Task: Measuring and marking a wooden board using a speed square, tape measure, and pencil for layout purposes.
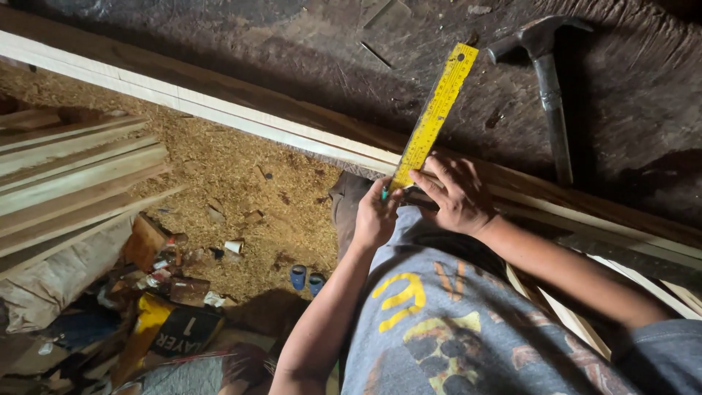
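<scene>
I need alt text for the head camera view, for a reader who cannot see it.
A person's right hand presses a yellow ruler across a long wooden plank on a dark workbench, while the left hand holds a pen at the ruler's edge. A hammer lies nearby; sawdust covers the floor.

Your right hand presses the ruler across the long board on the desk; your left hand sits just left of it at the board's near edge. Hammer lies right of the ruler. Stacked planks lie far left, above the floor.
</scene>
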